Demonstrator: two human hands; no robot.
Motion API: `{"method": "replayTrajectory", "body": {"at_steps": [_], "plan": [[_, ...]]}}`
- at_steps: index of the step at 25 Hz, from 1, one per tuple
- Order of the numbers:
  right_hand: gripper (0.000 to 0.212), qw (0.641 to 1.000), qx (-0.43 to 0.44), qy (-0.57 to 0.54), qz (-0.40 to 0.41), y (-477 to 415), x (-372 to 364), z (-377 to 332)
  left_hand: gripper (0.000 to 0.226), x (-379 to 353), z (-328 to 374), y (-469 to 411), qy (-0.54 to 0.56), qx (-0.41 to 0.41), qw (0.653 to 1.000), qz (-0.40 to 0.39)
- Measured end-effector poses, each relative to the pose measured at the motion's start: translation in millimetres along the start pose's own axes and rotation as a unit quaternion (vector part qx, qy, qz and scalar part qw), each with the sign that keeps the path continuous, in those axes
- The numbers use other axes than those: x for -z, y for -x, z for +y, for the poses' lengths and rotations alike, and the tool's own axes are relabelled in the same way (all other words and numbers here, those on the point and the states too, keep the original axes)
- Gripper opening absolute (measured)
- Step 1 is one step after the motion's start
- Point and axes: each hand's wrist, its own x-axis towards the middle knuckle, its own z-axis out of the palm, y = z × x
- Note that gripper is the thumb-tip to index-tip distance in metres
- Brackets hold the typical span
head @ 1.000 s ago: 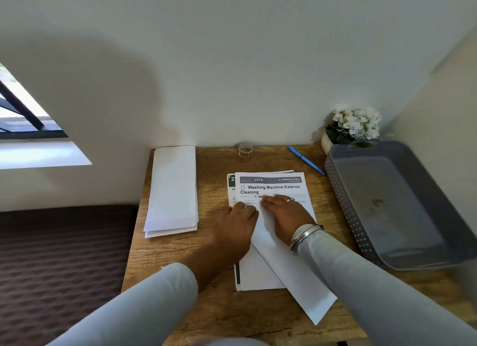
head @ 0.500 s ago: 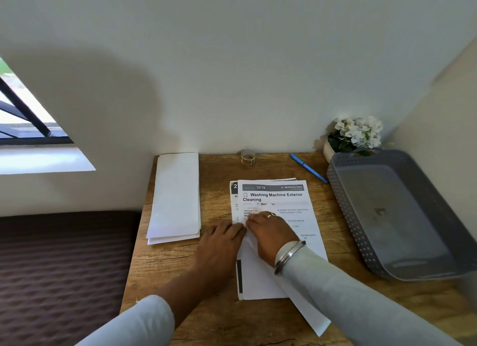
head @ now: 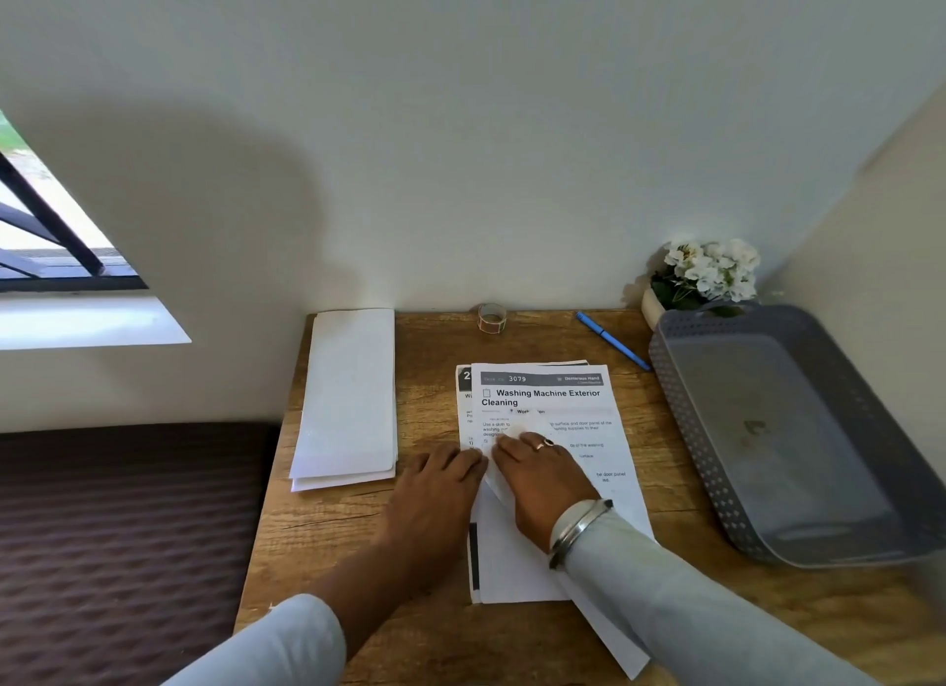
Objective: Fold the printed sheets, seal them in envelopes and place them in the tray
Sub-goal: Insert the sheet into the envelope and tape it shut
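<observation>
A printed sheet (head: 542, 397) headed "Washing Machine Exterior Cleaning" lies skewed on top of a small stack of printed sheets (head: 465, 378) in the middle of the wooden desk (head: 353, 552). My left hand (head: 435, 491) lies flat at the sheet's left edge, fingers straight. My right hand (head: 542, 486) presses flat on the sheet, its fingertips beside those of the left. A strip of white paper shows between the two hands. White envelopes (head: 348, 398) are piled at the desk's left. The grey perforated tray (head: 681, 409) stands at the right with nothing in it.
A small roll of stickers or tape (head: 491, 318) and a blue pen (head: 611, 347) lie near the back wall. A pot of white flowers (head: 709, 270) stands behind the tray. A window is at far left, dark carpet below.
Both hands have slid toward me down the top sheet, and more of its printed text is uncovered. The camera view has tipped slightly.
</observation>
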Motion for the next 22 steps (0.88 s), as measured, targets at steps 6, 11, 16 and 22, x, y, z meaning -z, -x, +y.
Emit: {"method": "replayTrajectory", "body": {"at_steps": [6, 11, 16, 22], "plan": [[0.067, 0.998, -0.050, -0.022, 0.019, -9, 11, 44, 0.068, 6, -1, -1, 0.009, -0.006, 1.000, 0.014], [0.058, 0.998, -0.045, -0.053, 0.013, -19, 10, 46, 0.046, 12, 1, -8, 0.049, 0.010, 0.999, 0.007], [0.041, 0.991, -0.011, -0.128, 0.024, -30, 12, 67, 0.032, 20, -5, -41, 0.025, 0.001, 0.998, 0.057], [0.031, 0.971, -0.021, -0.234, 0.044, -36, 16, 92, 0.021, 47, -14, -113, 0.064, 0.106, 0.989, 0.075]]}}
